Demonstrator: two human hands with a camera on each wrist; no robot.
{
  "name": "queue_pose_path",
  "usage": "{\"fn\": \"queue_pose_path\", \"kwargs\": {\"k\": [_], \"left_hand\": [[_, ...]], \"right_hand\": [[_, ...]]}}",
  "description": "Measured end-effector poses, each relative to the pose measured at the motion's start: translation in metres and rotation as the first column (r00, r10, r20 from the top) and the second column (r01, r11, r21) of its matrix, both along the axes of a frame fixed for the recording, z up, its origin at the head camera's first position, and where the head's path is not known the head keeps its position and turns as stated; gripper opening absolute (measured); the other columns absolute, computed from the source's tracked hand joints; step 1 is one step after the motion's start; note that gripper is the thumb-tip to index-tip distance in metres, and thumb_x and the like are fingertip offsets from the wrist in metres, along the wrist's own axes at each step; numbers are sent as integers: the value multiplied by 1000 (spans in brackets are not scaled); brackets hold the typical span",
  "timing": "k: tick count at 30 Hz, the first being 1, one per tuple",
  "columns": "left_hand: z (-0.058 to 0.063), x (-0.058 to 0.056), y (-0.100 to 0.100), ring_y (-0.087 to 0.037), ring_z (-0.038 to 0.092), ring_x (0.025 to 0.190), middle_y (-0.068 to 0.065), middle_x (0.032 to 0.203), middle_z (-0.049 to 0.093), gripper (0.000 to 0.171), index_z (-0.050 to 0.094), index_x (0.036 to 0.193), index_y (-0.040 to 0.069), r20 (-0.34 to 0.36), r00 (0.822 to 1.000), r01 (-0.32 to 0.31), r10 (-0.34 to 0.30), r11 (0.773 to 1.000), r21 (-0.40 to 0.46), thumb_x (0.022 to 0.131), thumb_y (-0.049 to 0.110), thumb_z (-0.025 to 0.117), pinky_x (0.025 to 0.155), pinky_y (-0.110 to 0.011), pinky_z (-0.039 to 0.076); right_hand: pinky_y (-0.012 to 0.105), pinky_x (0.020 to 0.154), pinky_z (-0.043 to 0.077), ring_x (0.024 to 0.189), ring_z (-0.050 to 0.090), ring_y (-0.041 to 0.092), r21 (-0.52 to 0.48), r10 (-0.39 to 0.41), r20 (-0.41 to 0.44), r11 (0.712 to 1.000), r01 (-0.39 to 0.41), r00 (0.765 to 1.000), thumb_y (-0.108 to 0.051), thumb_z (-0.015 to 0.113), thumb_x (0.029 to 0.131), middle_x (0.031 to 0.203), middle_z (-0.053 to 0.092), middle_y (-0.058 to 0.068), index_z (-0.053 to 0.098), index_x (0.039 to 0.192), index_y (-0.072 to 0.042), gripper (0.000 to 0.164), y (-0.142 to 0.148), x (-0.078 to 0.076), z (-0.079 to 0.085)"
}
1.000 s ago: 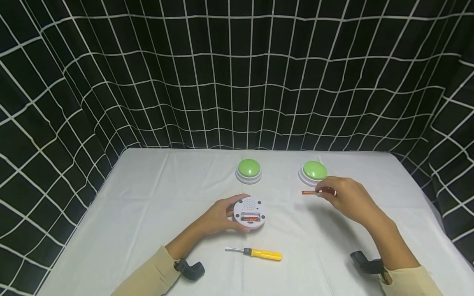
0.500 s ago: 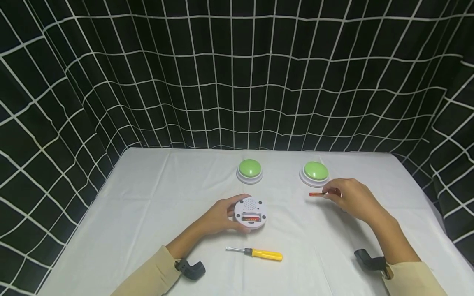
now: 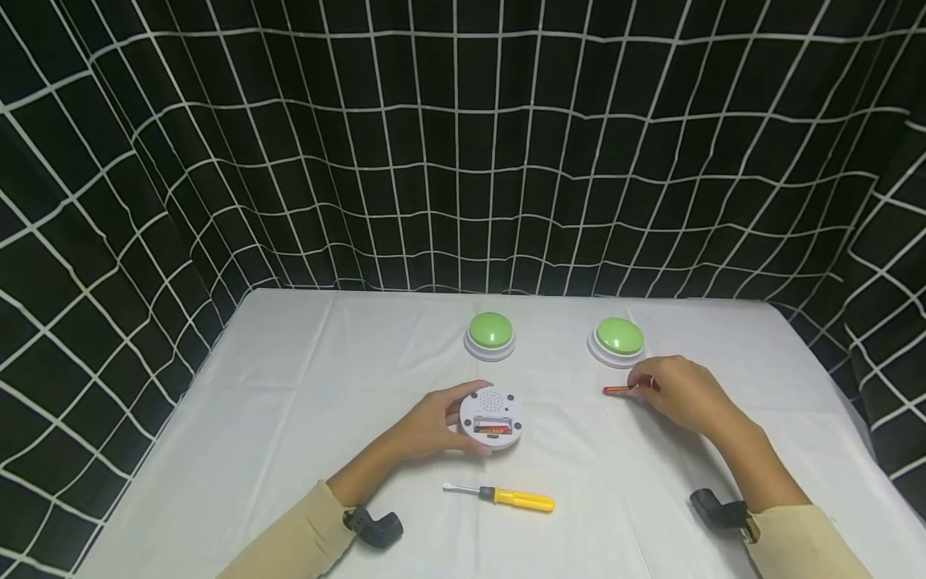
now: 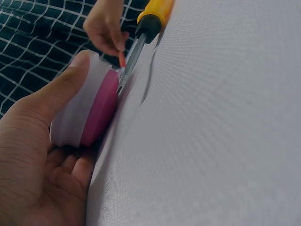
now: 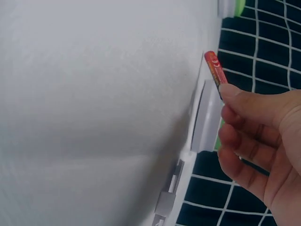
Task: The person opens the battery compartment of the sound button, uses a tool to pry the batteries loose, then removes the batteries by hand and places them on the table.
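Observation:
My left hand (image 3: 425, 430) grips a round push button (image 3: 491, 400) that lies upside down, its white base up and its battery compartment uncovered. One red battery (image 3: 493, 429) sits in that compartment. In the left wrist view the button's pink dome (image 4: 101, 110) faces the tablecloth. Over on the right, my right hand (image 3: 683, 394) pinches another red battery (image 3: 615, 390) by one end between thumb and fingers, low over the table. The right wrist view has this battery (image 5: 215, 66) sticking out past the thumb. My hand hides its other end.
Two green push buttons stand upright at the back, one in the middle (image 3: 490, 331) and one (image 3: 619, 338) just beyond my right hand. A yellow-handled screwdriver (image 3: 517, 498) lies in front of the held button. A small whitish plastic piece (image 5: 165, 202) rests on the cloth near my right hand.
My right hand has moved slightly right and lowered toward the table with the battery, away from the held button. The left hand still holds the button in place.

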State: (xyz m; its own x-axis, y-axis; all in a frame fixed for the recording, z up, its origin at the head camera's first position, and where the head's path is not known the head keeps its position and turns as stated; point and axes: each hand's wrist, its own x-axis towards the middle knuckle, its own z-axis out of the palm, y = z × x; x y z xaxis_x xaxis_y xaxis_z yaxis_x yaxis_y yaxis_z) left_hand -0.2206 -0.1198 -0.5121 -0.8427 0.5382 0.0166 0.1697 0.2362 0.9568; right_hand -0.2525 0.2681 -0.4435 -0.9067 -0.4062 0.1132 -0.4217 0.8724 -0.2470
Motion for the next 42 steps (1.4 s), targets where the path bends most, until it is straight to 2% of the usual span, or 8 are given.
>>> {"fn": "queue_pose_path", "kwargs": {"k": [6,15,26,31,35,42], "left_hand": [[-1,0,-1,-9,53,134,4,151,51,100,41,156,15,-25,1000,12,-11,1000,3,71,22,94,108,-20,45],[-3,-1,-1,-9,50,137,7,152,50,98,41,156,16,-45,999,21,-21,1000,-7,73,21,93,111,-21,43],[-2,-1,-1,-11,52,135,4,151,52,100,41,156,16,-30,999,14,-14,1000,-4,71,22,94,109,-21,44],[-2,-1,-1,-10,54,133,3,149,54,99,42,155,16,-1,1000,1,-1,1000,4,70,19,94,108,-20,45],[-1,-1,0,-11,53,134,3,149,54,97,42,155,16,-6,1000,2,-2,1000,-1,72,18,93,110,-21,44],[2,1,0,-9,55,132,4,147,56,97,43,154,18,3,1000,3,-3,1000,-6,72,19,94,110,-22,43]], "right_hand": [[48,68,54,74,59,16,23,1,-7,1000,-1,1000,-8,79,86,80,70,-3,77,90,-13,7,3,-2,-2],[48,68,53,73,59,18,54,-45,29,998,43,999,-8,78,85,81,71,2,77,89,-11,5,3,-4,-1],[49,69,55,73,61,18,111,-31,36,993,27,999,-9,81,82,80,72,-1,74,81,-17,11,3,-5,-3],[48,66,54,71,58,16,129,-19,33,991,15,999,-9,81,83,78,70,-3,74,82,-18,11,4,-7,-4],[47,64,53,70,56,15,144,-14,47,990,7,999,-9,81,83,76,68,-5,74,82,-18,11,4,-7,-6],[47,68,55,72,58,15,146,-19,40,989,13,999,-8,80,83,78,70,-4,77,85,-17,10,4,-8,-9]]}}
